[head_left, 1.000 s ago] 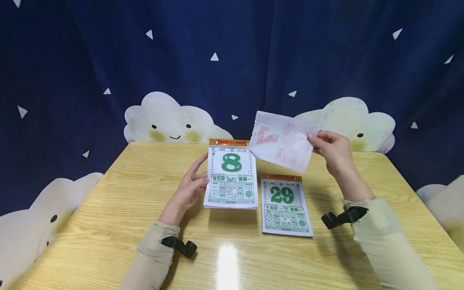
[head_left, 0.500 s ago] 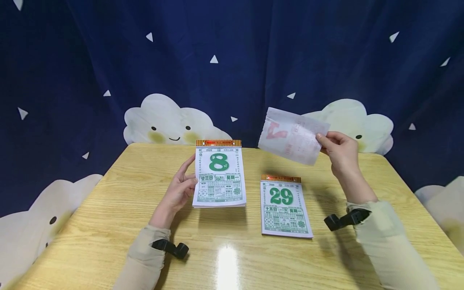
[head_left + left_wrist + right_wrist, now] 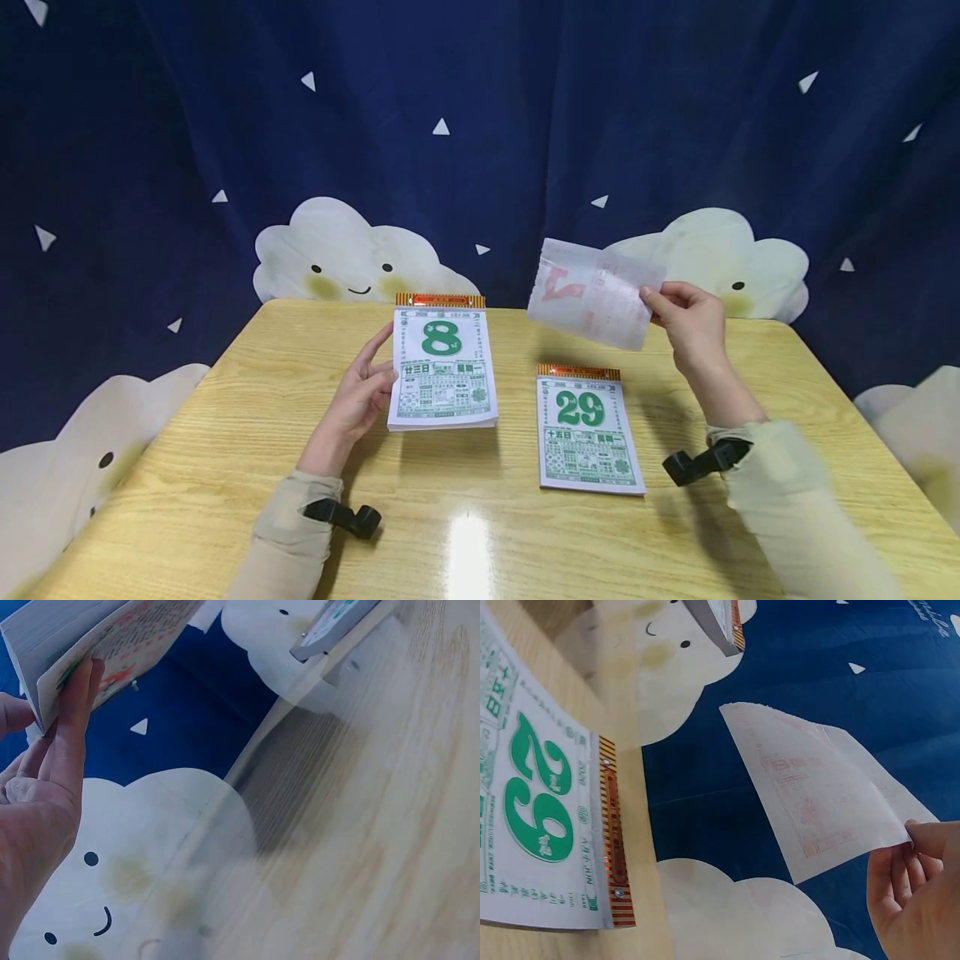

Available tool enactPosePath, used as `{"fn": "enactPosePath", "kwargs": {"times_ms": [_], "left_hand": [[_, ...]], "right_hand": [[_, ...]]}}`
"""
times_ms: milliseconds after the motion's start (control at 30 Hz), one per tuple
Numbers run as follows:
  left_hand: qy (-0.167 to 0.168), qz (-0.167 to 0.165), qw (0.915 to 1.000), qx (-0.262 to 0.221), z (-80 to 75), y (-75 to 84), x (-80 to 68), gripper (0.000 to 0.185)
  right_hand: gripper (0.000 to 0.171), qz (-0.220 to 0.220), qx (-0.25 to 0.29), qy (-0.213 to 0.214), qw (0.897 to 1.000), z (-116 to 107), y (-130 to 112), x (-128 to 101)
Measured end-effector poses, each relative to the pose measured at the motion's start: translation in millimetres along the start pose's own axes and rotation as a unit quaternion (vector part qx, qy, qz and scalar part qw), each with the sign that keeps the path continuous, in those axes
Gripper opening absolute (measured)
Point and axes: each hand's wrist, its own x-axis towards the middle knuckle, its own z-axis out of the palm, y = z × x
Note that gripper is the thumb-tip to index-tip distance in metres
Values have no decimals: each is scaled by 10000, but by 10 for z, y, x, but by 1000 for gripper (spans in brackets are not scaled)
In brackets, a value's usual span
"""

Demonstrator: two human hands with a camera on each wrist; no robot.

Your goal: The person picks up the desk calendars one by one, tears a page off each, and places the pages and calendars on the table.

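The left hand (image 3: 358,404) is stretched forward, thumb in front and fingers behind, gripping the left edge of a thick paper calendar (image 3: 442,396) marked 8, tilted above the wood-grain table (image 3: 210,492). The raised right hand (image 3: 693,329) pinches one thin, ragged-edged sheet (image 3: 588,293) near its right edge. Of two calendars, the 29 one (image 3: 588,442) lies on the table.

I'm seeing the calendar pad (image 3: 444,367) hanging tilted, green 8 showing, left of the thin white sheet (image 3: 596,293) slanting midair, reddish print showing through
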Motion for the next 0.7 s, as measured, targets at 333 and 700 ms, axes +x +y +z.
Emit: {"fn": "enactPosePath", "kwargs": {"times_ms": [333,700], "left_hand": [[34,-34,9999,90,-60,9,-25,72],[385,-224,9987,262,-173,18,-71,70]], "right_hand": [[12,5,-610,108,9981,120,94,-32],[26,-257,-1280,154,9913,316,228,-84]]}}
